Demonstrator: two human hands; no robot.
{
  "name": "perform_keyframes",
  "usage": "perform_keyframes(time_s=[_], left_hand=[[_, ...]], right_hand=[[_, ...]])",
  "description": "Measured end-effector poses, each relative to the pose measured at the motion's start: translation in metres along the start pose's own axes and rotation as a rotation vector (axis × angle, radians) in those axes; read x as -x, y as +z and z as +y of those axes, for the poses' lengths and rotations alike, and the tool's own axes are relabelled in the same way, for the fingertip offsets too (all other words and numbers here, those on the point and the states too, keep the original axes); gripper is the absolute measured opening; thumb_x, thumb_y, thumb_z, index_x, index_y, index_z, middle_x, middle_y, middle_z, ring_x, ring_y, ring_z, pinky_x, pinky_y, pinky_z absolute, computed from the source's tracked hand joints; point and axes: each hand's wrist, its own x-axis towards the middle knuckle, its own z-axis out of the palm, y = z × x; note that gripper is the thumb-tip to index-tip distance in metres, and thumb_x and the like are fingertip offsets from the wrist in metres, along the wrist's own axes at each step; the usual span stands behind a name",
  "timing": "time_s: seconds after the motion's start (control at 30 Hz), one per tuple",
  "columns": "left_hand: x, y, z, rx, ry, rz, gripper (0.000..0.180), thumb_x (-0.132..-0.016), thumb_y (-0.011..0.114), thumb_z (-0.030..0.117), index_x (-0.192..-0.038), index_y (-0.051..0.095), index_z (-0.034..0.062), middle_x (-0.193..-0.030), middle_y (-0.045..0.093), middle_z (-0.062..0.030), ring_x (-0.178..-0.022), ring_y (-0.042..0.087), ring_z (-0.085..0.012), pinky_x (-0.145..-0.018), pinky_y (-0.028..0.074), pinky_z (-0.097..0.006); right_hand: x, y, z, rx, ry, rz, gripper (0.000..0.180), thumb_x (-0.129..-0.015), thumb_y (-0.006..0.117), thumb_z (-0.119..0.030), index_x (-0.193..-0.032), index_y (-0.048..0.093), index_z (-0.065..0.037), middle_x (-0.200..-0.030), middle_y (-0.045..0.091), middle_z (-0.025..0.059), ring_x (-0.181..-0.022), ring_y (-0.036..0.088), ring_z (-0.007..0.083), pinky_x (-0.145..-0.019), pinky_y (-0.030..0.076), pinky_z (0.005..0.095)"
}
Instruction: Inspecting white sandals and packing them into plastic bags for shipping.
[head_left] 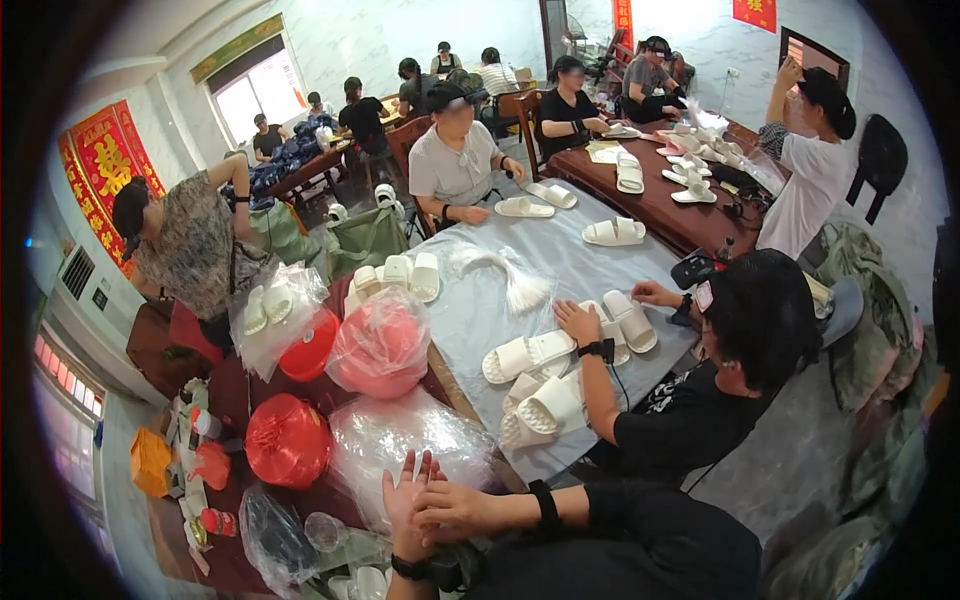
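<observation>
Judging by how things lay, little of the work at the wearer's own place was done: a large clear bag [400, 440] sat just beyond the hands, crumpled and apparently unfilled, and a few white slippers [362, 582] lay just below the left wrist, loose and unbagged. Further out from the hands, red-filled bags [380, 345] and a red bundle [288, 440] looked already packed, while many more slippers lay across the grey table [470, 310] ahead and to the right, where a neighbour in black handled a pair [525, 355]. So the bagging seemed to be mostly still ahead. The left hand [405, 505] stood upright, palm flat and fingers straight and together, pointing away from the body, holding nothing. The right hand [450, 508] came in from the right across the body, forearm nearly level, its open fingers laid against the left palm and gripping nothing; both wrists wore dark bands. The fingertips of the left hand reached the near edge of the clear bag, though whether they touched it could not be told.
</observation>
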Motion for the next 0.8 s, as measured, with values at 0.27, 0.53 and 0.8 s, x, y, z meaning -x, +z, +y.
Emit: perform_keyframes(time_s=[0.27, 0.53, 0.8], left_hand=[[-0.006, 0.016, -0.015, -0.069, 0.013, -0.028, 0.054, -0.09, 0.027, 0.051, -0.118, 0.041, 0.0063, -0.113, 0.049, -0.015, -0.095, 0.05, -0.0276, -0.088, 0.04, -0.042], [-0.005, 0.064, 0.008, -0.132, 0.21, -0.104, 0.054, -0.09, 0.029, 0.05, -0.117, 0.044, 0.0061, -0.111, 0.051, -0.0126, -0.096, 0.049, -0.0238, -0.086, 0.041, -0.039], [0.018, 0.085, 0.011, -0.139, 0.445, -0.108, 0.056, -0.089, 0.028, 0.053, -0.119, 0.044, 0.0085, -0.117, 0.048, -0.0077, -0.107, 0.041, -0.0189, -0.095, 0.03, -0.035]], right_hand=[[0.001, -0.021, 0.007, -0.132, 0.087, -0.047, 0.028, -0.069, 0.07, -0.022, -0.087, 0.056, -0.006, -0.093, 0.053, 0.0092, -0.084, 0.051, 0.0284, -0.077, 0.042, 0.0386], [-0.034, -0.028, 0.017, 0.029, -0.077, 0.039, 0.032, -0.064, 0.076, -0.021, -0.09, 0.06, -0.009, -0.093, 0.057, 0.007, -0.087, 0.055, 0.0257, -0.075, 0.044, 0.0345], [-0.041, -0.012, -0.003, 0.121, 0.096, 0.162, 0.047, -0.059, 0.08, -0.028, -0.093, 0.059, -0.003, -0.101, 0.055, 0.0124, -0.096, 0.051, 0.0292, -0.082, 0.041, 0.0383]])
